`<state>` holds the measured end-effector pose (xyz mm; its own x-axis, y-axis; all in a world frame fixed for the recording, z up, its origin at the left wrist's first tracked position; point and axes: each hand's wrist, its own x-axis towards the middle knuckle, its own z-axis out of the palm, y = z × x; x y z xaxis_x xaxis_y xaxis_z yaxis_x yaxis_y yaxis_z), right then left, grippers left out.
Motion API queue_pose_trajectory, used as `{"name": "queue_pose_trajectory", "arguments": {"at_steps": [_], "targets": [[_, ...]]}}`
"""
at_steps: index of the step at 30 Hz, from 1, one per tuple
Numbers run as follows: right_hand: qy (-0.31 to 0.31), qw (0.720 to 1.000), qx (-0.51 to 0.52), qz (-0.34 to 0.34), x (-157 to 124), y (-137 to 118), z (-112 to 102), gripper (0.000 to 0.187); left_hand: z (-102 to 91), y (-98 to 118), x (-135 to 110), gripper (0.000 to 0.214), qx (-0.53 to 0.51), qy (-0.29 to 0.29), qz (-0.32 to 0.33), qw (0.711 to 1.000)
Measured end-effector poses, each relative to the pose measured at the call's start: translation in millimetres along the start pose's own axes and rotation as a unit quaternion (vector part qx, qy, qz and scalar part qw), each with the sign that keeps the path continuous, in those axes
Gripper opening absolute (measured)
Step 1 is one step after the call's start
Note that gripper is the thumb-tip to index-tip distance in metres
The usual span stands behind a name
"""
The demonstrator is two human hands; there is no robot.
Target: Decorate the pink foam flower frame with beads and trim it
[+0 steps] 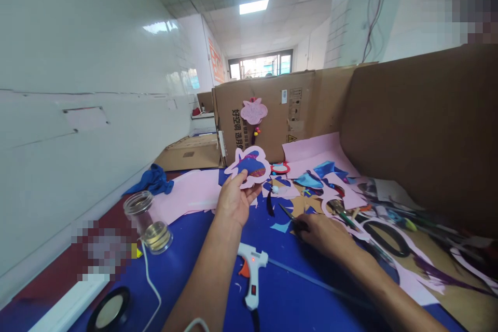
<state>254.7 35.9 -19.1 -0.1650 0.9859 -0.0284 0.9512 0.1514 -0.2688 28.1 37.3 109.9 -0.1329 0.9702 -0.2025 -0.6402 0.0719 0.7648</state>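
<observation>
The left hand is raised above the table and pinches a cutout by its near edge, thumb on the front and fingers behind. The cutout is a pink piece with a blue fish-like shape glued on it. It is held upright in the middle of the scene, in front of a cardboard box.

The right hand rests low on the blue mat, to the right of the left hand. Its fingers are curled around the dark handles of scissors, whose blades point far and left, lying over blue and pink scraps.

A white glue gun lies on the mat between the two forearms, near the person. To the left, a glass jar lies tilted beside a pink sheet, with a blue cloth farther off. A black tape roll sits at the near left. A second pink shape hangs on the front of the box.
</observation>
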Motion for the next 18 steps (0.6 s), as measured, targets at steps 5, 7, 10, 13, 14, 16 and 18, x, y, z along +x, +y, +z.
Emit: {"name": "queue_pose_trajectory", "arguments": {"at_steps": [5,7,10,13,14,16,18], "targets": [[0.061,0.976,0.210,0.017,2.3,-1.1,-14.0,0.042,-1.7,1.8,1.6,0.005,0.003,0.010,0.011,1.000],[0.113,0.923,0.368,-0.013,-2.5,-9.0,-24.3,0.046,-2.7,1.3,3.4,0.010,-0.005,0.020,0.025,0.999],[0.157,0.846,0.498,-0.107,-21.9,-35.6,-35.2,0.051,-3.4,-2.6,6.5,0.017,-0.018,0.037,0.042,0.998],[0.130,0.833,0.510,-0.170,-48.3,-71.0,-33.7,0.044,-1.4,-10.4,7.7,0.016,-0.017,0.050,0.054,0.997],[0.117,0.835,0.502,-0.192,-55.8,-81.6,-30.7,0.042,-0.2,-13.5,7.5,0.016,-0.020,0.055,0.056,0.997],[0.100,0.838,0.492,-0.214,-66.0,-97.9,-22.9,0.037,2.3,-19.7,6.3,0.022,-0.027,0.068,0.054,0.996],[0.088,0.834,0.500,-0.214,-69.6,-106.4,-14.5,0.035,4.3,-26.0,4.7,0.028,-0.028,0.069,0.052,0.996]]}}
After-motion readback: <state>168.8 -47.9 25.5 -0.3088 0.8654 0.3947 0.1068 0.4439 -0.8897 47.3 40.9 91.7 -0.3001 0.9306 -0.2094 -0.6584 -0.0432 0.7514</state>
